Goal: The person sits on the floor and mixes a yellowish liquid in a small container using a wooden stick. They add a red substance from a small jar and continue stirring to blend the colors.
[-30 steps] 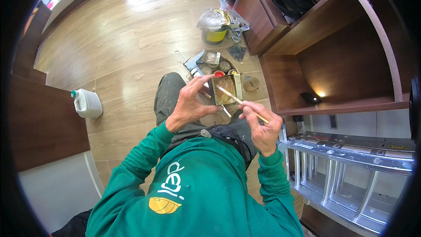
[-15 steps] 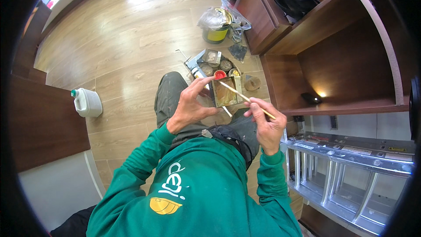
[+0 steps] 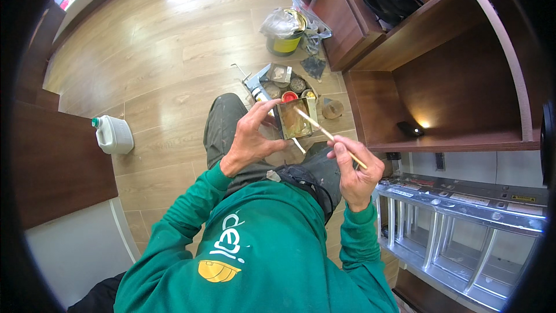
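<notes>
My left hand [image 3: 250,142] is curved around the left side of a square open container [image 3: 281,125], thumb and fingers gripping it. Brown and golden smears coat the inside. My right hand [image 3: 355,173] pinches a thin paintbrush [image 3: 328,134] by its pale wooden handle, with the bristles inside the container. Just beyond it, several small round tins stand close together, one holding red paint [image 3: 289,97]. A caulking gun [image 3: 255,88] lies beside them on the left.
A bucket [image 3: 282,45] with plastic bags stands farther off by the brown cabinet [image 3: 446,87]. At right lies an aluminium ladder [image 3: 463,203]. A white jug [image 3: 114,135] with a green cap stands on the floor at left. A clear cup [image 3: 332,109] is right of the tins.
My right hand has shifted slightly right and toward me, drawing the brush tip a little across the container. My left hand and the container have barely moved.
</notes>
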`<action>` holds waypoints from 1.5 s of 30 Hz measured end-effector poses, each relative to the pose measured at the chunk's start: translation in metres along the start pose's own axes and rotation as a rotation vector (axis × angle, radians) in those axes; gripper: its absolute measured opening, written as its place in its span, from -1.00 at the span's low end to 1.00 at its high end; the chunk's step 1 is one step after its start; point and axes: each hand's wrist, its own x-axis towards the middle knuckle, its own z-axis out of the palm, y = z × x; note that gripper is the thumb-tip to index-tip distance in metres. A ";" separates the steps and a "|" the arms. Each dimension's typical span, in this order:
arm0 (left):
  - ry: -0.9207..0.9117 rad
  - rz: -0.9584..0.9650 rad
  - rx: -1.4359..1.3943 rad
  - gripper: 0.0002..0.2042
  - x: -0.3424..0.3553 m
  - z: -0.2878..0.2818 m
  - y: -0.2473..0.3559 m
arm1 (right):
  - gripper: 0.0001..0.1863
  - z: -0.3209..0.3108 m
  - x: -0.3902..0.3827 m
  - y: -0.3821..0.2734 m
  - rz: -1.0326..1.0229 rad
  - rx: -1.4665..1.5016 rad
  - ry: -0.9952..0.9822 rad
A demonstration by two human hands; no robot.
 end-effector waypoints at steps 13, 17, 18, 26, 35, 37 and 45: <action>0.062 0.104 0.135 -0.15 -0.001 0.002 0.001 | -0.87 0.013 0.009 -0.002 -0.304 -0.393 -0.008; 0.074 0.082 0.140 -0.14 -0.003 0.000 -0.001 | -0.86 0.012 0.011 -0.006 -0.397 -0.410 -0.015; 0.075 0.060 0.127 -0.14 -0.003 0.000 -0.001 | -0.86 0.013 0.012 -0.006 -0.402 -0.405 -0.002; 0.089 0.081 0.152 -0.16 -0.001 0.001 -0.004 | -0.84 0.016 0.016 0.004 -0.521 -0.367 0.019; 0.064 0.079 0.130 -0.17 0.004 0.008 -0.002 | -0.90 0.002 0.017 -0.006 -0.367 -0.369 -0.030; 0.055 0.077 0.128 -0.17 0.005 0.007 -0.001 | -0.91 -0.003 0.019 -0.007 -0.265 -0.355 -0.007; 0.026 0.067 0.140 -0.15 0.008 0.007 0.000 | -0.93 -0.006 0.023 -0.009 -0.277 -0.388 -0.106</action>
